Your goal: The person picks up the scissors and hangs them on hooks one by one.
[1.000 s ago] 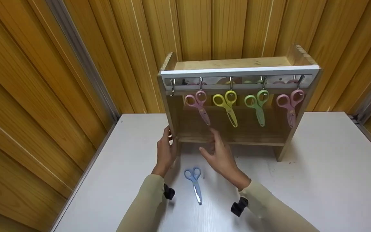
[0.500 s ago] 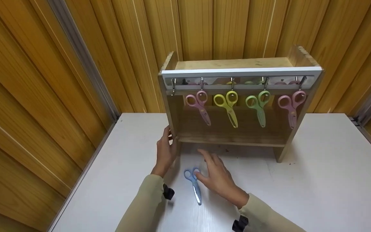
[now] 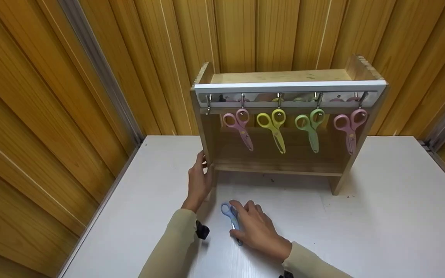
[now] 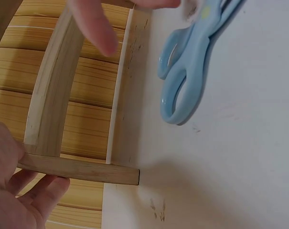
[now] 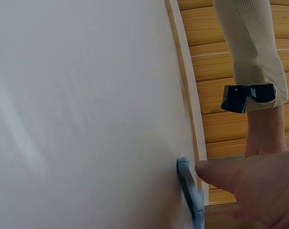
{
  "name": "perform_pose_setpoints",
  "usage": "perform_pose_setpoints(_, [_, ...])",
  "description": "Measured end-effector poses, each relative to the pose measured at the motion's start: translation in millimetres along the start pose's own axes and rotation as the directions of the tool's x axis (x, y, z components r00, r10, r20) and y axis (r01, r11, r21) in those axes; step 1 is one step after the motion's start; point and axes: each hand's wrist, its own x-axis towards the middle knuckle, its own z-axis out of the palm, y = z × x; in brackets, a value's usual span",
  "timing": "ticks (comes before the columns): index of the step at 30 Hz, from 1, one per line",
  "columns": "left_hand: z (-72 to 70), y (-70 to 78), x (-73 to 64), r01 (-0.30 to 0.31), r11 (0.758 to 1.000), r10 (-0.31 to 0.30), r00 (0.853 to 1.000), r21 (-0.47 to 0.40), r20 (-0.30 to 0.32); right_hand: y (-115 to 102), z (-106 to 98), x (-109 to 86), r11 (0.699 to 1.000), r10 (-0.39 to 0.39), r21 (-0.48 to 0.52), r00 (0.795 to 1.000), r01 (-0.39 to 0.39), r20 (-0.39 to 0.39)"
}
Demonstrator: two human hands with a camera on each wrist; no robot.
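Blue scissors [image 3: 226, 210] lie on the white table in front of a small wooden shelf [image 3: 280, 168]. My right hand [image 3: 259, 227] is over their right side, thumb and fingers spread. In the right wrist view the thumb [image 5: 240, 179] is close beside the scissors [image 5: 186, 183]; whether it touches them I cannot tell. My left hand [image 3: 198, 183] grips the shelf's left side panel, with fingers behind the wood in the left wrist view. Pink scissors [image 3: 242, 131], yellow scissors [image 3: 276, 131], green scissors [image 3: 311, 129] and another pink pair [image 3: 349, 129] hang from hooks.
A metal hook rail [image 3: 253, 88] runs along the shelf's upper front. Its leftmost hook [image 3: 208, 103] carries nothing. Wood-patterned walls [image 3: 276, 34] stand behind and to the sides of the white table [image 3: 392, 216].
My right hand has come down and toward me from below the hanging scissors to the blue scissors on the table. The left hand has stayed at the side panel.
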Motion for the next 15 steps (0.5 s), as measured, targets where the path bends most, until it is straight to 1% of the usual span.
perform_pose_setpoints(4, [0.8,-0.8,0.6,-0.007,1.000,0.007,1.000,0.003,-0.001,2.0,0.1,-2.4,0.999,-0.024,-0.037,1.000,0.023,-0.003])
perform_pose_setpoints(10, [0.2,-0.3,0.6,-0.024,1.000,0.024,1.000,-0.016,-0.007,5.9,-6.1,-3.8,0.998,-0.013,-0.069,1.000,0.015,0.021])
perform_pose_setpoints(15, [-0.3,0.7,0.3,-0.017,1.000,0.017,1.000,-0.020,-0.001,12.5,-14.2,-7.4,0.996,-0.007,-0.086,0.999,0.010,0.033])
